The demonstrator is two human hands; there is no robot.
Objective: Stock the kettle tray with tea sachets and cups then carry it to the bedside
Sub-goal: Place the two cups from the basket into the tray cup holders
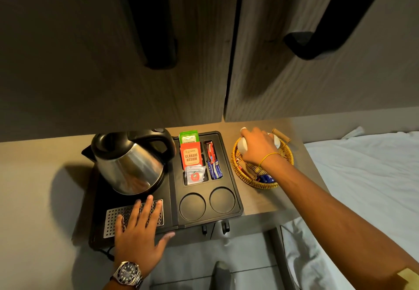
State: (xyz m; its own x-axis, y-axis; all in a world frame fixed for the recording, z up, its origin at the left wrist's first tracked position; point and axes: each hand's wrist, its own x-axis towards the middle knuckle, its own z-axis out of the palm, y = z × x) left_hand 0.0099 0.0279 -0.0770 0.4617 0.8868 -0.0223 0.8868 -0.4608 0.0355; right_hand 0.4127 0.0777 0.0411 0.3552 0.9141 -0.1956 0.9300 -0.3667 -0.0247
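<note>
A black kettle tray [235, 199] lies on a wooden shelf. On its left half stands a steel kettle [129, 165], with a perforated metal grate [113, 217] in front of it. Tea sachets [191, 156] and sticks [213, 165] fill the tray's slots; behind them is a green sachet [188, 136]. Two round cup recesses [192, 207] are bare. My left hand [140, 233] rests flat on the grate, fingers spread. My right hand [258, 147] grips a white cup [242, 145] inside a wicker basket [267, 183] to the right of the tray.
The basket also holds sachets and a second white cup [277, 141], partly hidden. A small wooden cylinder [281, 134] lies behind it. Cabinet doors with black handles [313, 42] hang overhead. A white bed [367, 176] lies at the right. Hooks [225, 227] hang under the shelf.
</note>
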